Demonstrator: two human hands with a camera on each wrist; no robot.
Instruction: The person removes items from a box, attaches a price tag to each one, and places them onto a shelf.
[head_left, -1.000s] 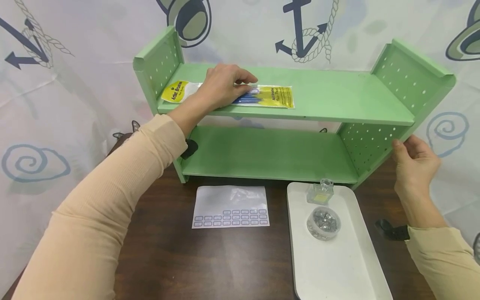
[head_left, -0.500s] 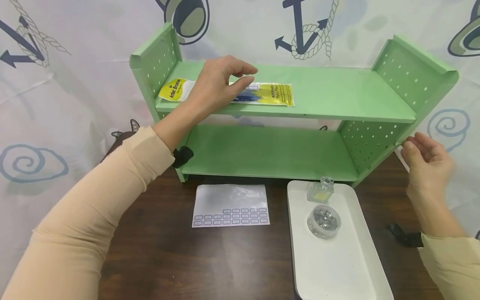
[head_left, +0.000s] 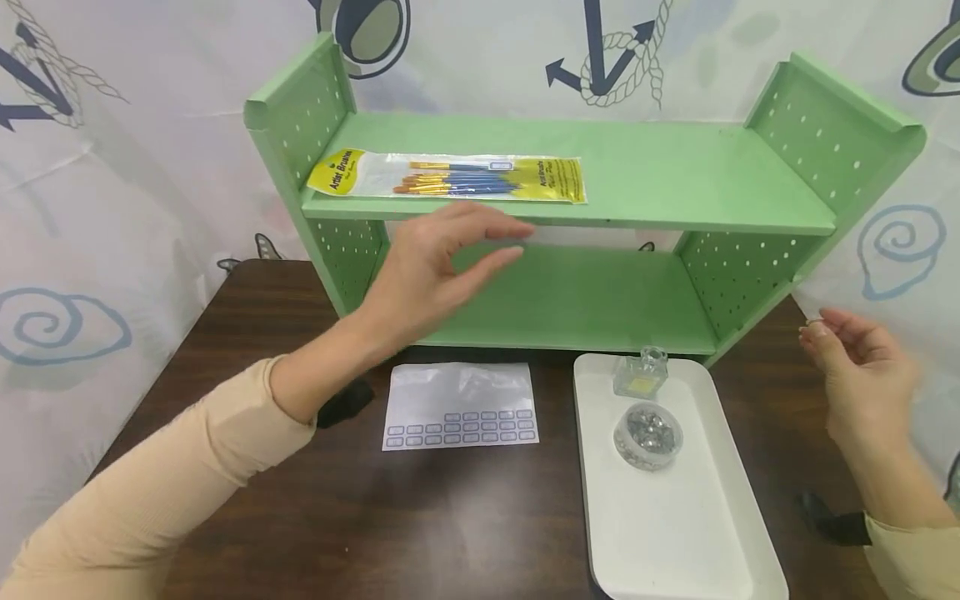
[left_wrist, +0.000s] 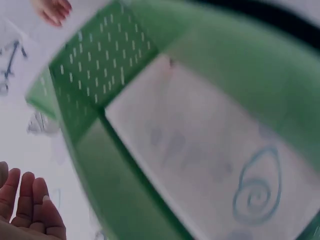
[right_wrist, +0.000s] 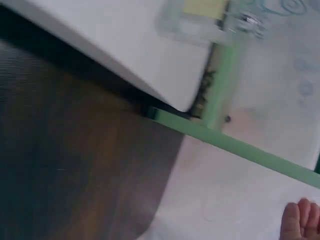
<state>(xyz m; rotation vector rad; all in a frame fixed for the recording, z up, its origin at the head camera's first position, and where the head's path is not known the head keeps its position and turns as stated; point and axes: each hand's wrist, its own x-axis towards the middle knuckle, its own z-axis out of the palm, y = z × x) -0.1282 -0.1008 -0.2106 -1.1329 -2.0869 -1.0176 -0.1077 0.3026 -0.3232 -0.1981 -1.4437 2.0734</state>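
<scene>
Your left hand (head_left: 433, 271) hung empty, thumb spread; your loosely curled right hand (head_left: 868, 379) held nothing visible. The brush packet (head_left: 453, 177) lay flat on the upper shelf (head_left: 690, 179), presumably for stability.

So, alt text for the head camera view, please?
A bare left hand hovers before a green two-tier shelf, a yellow-labelled plastic paintbrush packet on top; a bare right hand hangs right of a rectangular white tray.

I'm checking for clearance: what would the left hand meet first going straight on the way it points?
Probably the perforated right panel of the green shelf unit: the left hand points rightward across the unit's front in the head view. Depth is unclear, so it might pass in front.
</scene>
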